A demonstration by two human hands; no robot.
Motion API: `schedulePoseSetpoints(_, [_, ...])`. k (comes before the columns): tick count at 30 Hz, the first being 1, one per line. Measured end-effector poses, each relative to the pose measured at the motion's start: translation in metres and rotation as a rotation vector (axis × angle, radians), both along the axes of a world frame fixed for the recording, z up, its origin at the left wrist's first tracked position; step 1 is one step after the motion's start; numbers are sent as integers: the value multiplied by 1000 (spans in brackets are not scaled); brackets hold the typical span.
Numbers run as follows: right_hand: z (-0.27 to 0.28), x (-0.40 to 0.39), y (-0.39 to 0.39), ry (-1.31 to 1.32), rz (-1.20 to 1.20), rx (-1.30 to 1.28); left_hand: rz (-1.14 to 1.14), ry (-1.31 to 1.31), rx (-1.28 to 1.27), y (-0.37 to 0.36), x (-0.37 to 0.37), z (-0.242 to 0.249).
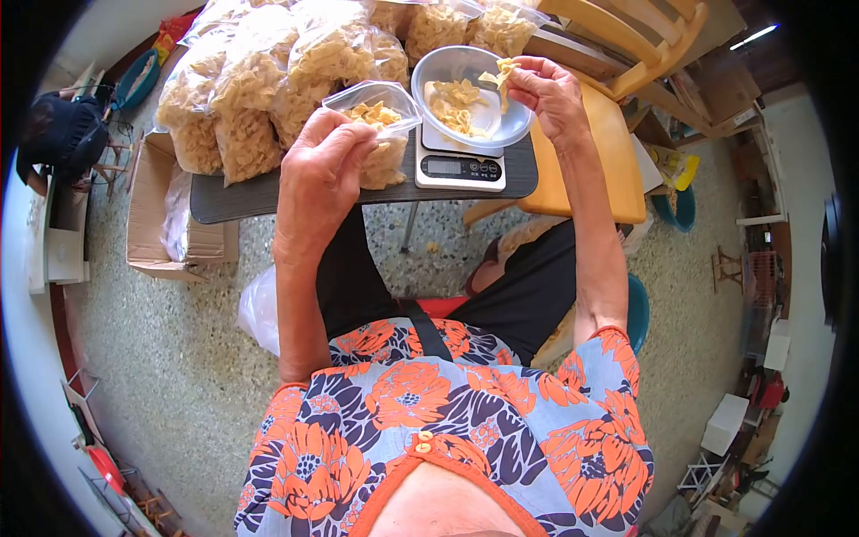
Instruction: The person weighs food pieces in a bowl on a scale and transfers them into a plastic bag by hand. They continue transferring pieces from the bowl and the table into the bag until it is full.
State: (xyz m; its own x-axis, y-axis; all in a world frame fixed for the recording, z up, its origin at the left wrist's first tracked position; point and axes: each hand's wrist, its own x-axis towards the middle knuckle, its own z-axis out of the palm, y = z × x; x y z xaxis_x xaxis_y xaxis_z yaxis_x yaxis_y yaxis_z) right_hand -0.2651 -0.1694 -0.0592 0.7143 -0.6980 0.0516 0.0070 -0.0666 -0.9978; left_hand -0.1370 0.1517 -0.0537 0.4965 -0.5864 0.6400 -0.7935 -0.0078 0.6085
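My left hand (324, 179) pinches the rim of a clear plastic bag (383, 161) partly filled with dried yellowish flakes; the bag's mouth is spread apart. Over the right side of a translucent bowl (514, 125), my right hand (553, 97) grips a few dried flakes (501, 79) between thumb and fingers. More loose flakes (455, 106) lie in the bowl. It rests on a white digital scale (460, 170), whose display reading is too small to make out. The scale stands near the front edge of the dark table (268, 202).
Several filled bags (259, 80) are piled on the table's left and back. A cardboard box (152, 210) stands on the floor at left. To the right are a wooden chair (595, 166) and a teal tub (676, 210). A white plastic bag (259, 309) lies by my left leg.
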Motion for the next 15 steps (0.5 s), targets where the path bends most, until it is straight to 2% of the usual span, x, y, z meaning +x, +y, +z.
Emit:
schedulePoseSetpoints(2, [-4, 0, -1, -132, -28, 216, -17, 19, 2, 1, -1, -1])
schedulePoseSetpoints(3, [-6, 0, -3, -132, -27, 217, -38, 40, 9, 1, -2, -1])
schedulePoseSetpoints(5, [-11, -1, -11, -273, -16, 496, -4, 15, 21, 2, -2, -1])
schedulePoseSetpoints(8, [-14, 2, -9, -312, -74, 584, 43, -38, 21, 1, -2, -1])
schedulePoseSetpoints(12, [14, 9, 46, -434, 54, 528, 34, -40, -19, 0, -1, -7])
schedulePoseSetpoints(15, [37, 25, 116, -345, 127, 88, 12, -27, -27, 0, -1, -9])
